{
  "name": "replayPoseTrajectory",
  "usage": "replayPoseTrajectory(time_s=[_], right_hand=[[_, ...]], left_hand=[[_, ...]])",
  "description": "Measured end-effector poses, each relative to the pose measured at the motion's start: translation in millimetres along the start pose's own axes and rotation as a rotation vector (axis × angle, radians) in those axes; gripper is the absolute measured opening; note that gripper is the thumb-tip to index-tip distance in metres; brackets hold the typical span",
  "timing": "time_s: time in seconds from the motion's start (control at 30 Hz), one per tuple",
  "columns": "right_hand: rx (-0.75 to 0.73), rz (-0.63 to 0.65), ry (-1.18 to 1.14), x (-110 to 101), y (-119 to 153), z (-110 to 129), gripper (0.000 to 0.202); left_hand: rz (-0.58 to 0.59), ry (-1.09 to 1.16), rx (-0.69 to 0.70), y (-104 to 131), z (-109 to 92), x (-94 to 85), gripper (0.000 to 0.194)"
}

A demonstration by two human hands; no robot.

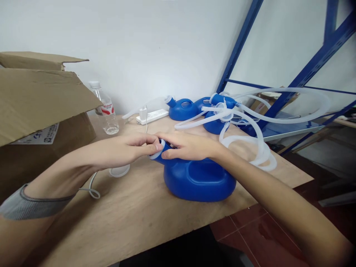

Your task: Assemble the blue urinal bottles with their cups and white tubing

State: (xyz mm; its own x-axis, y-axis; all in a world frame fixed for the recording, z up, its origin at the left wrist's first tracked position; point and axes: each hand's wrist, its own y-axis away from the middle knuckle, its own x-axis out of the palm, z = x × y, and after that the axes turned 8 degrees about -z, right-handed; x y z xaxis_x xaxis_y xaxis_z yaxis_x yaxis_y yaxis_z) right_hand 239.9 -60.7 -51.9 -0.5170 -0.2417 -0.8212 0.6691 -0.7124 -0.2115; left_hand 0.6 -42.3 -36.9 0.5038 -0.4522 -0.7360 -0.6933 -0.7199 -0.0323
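A blue plastic urinal bottle (200,185) with a moulded handle lies on the tabletop, its neck slanting up to the left. At the mouth sits a translucent white ring (155,155). My left hand (139,146) is closed on this ring, the thumb pressed against its outer side and the fingers over the top. Wrapped round the neck just behind it is my right hand (186,145), its thumb on the near side and the fingertips meeting the left ones. A round translucent cap (119,170) rests on the table beneath my left wrist.
Behind stand more blue urinal bottles (182,109) with coiled clear tubing (261,144). A power strip (152,116) with a white plug and cable lies by the wall. At left are a water bottle (107,111) and an open cardboard box (47,100); a blue metal rack (303,78) rises at right.
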Motion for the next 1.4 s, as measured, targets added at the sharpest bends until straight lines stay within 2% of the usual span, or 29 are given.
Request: replayPoseTrajectory(time_s=[0.13, 0.4, 0.63, 0.87, 1.13, 1.3, 1.4], right_hand=[[0.046, 0.031, 0.003, 0, 0, 2, 0.026], [0.016, 0.034, 0.012, 0, 0, -2, 0.019], [-0.011, -0.001, 0.026, 0, 2, -3, 0.019], [-0.006, 0.027, 0.037, -1, 2, 0, 0.023], [-0.033, 0.012, 0.003, -1, 2, 0, 0.021], [0.01, -0.034, 0.082, 3, 2, -2, 0.029], [-0.038, -0.062, 0.055, 2, -2, -4, 0.034]], left_hand=[[0.011, 0.105, -0.032, -3, 3, 3.8, 0.045], [-0.019, 0.086, 0.098, -9, 4, 6.0, 0.038], [0.034, 0.125, 0.15, -13, 4, 5.8, 0.032], [0.048, 0.15, 0.196, -16, 7, 4.5, 0.038], [0.074, 0.193, 0.179, -16, 7, 5.0, 0.041], [0.07, 0.086, 0.173, -11, 5, -3.6, 0.038], [0.074, 0.004, 0.186, -6, 5, -14.0, 0.033]])
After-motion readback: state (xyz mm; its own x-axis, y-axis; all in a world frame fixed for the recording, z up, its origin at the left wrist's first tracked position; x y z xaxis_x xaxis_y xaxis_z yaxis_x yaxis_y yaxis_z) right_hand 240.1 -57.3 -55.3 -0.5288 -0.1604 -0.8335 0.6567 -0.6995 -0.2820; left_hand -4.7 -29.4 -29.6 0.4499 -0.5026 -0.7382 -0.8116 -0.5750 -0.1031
